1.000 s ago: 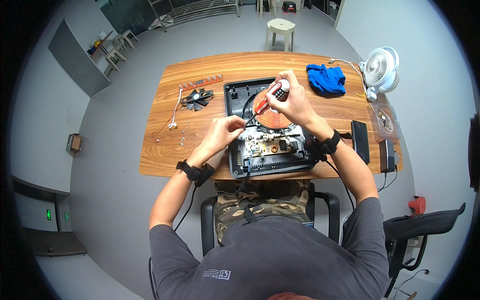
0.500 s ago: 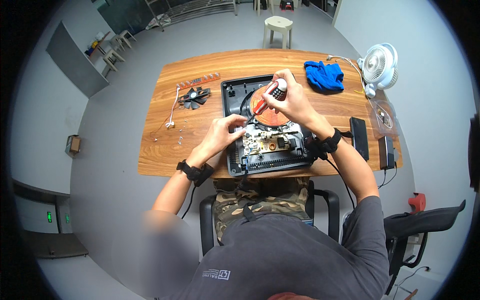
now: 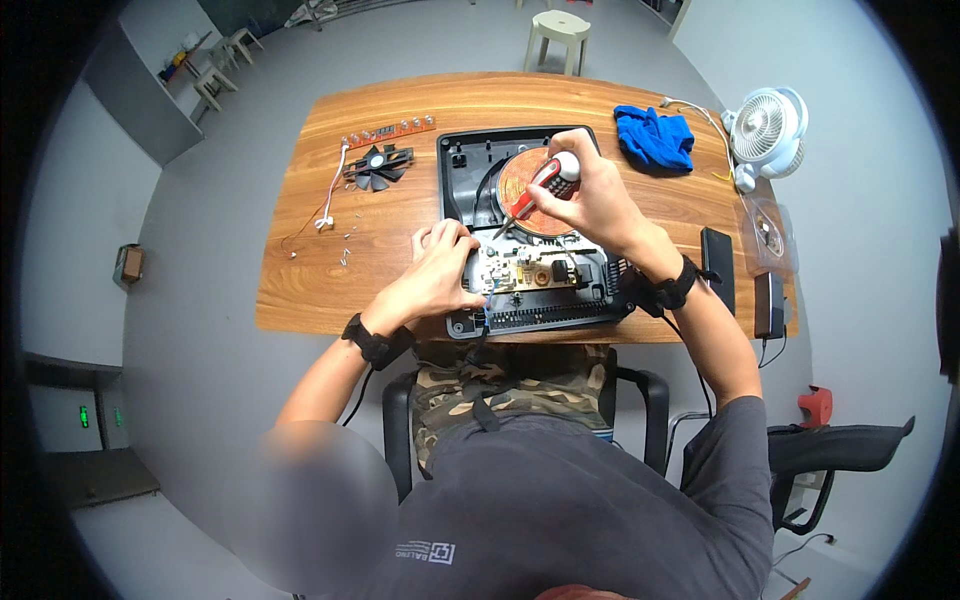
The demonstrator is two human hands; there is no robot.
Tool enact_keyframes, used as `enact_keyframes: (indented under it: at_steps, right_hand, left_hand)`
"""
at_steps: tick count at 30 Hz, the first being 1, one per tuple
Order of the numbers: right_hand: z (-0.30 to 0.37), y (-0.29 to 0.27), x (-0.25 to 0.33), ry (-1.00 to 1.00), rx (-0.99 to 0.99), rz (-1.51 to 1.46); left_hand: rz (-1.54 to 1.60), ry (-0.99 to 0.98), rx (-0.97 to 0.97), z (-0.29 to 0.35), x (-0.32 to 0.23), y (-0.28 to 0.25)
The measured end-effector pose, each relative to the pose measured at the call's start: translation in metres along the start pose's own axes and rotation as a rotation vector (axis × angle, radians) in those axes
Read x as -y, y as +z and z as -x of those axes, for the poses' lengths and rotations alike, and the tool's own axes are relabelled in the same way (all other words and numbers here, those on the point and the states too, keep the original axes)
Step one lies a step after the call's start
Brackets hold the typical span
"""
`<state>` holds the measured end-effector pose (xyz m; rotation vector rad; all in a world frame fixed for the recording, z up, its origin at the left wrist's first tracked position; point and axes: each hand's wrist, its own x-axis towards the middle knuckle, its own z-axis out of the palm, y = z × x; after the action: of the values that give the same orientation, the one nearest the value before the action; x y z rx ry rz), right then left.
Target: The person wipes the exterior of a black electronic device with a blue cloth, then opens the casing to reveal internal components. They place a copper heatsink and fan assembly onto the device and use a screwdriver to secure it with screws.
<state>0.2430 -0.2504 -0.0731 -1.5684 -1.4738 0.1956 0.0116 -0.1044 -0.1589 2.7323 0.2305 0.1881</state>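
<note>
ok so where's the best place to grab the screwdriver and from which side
Probably by the thick red-and-white handle of the screwdriver, from above and the right, as the right hand holds it: the tool slants, handle to the right, thin shaft angling down-left near the circuit board.

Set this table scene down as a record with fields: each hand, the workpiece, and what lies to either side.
Left hand: spread at the left edge of the black casing
Right hand: gripping a red-and-white screwdriver, tip pointing down toward the circuit board; contact unclear
Workpiece: black casing, open, with the circuit board and a copper-coloured coil inside
Left side: black fan, orange strip board, small loose pieces
Right side: blue cloth, pale desk fan, flat black device
</note>
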Motion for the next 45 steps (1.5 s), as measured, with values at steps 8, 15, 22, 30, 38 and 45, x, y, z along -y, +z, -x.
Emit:
enact_keyframes:
  at_steps: [8, 15, 22, 30, 38, 45]
  right_hand:
    - [-0.006, 0.02, 0.004, -0.17, 0.056, 0.063]
    - [-0.011, 0.034, -0.001, -0.226, 0.109, 0.1]
    - [-0.012, 0.036, 0.0, -0.178, 0.159, 0.07]
    - [-0.015, 0.038, 0.006, -0.176, 0.199, 0.064]
    - [-0.015, 0.041, 0.006, -0.182, 0.224, 0.099]
    - [-0.017, 0.039, 0.017, -0.188, 0.262, 0.164]
  left_hand:
    - [0.06, -0.065, -0.094, 0.0, 0.005, 0.016]
    - [0.12, -0.167, -0.066, 0.001, 0.0, 0.013]
    - [0.141, -0.179, -0.084, 0.001, 0.001, 0.018]
    - [0.166, -0.165, -0.11, 0.002, 0.003, 0.019]
    - [0.164, -0.166, -0.116, 0.002, 0.001, 0.02]
    - [0.168, -0.18, -0.132, 0.002, 0.001, 0.021]
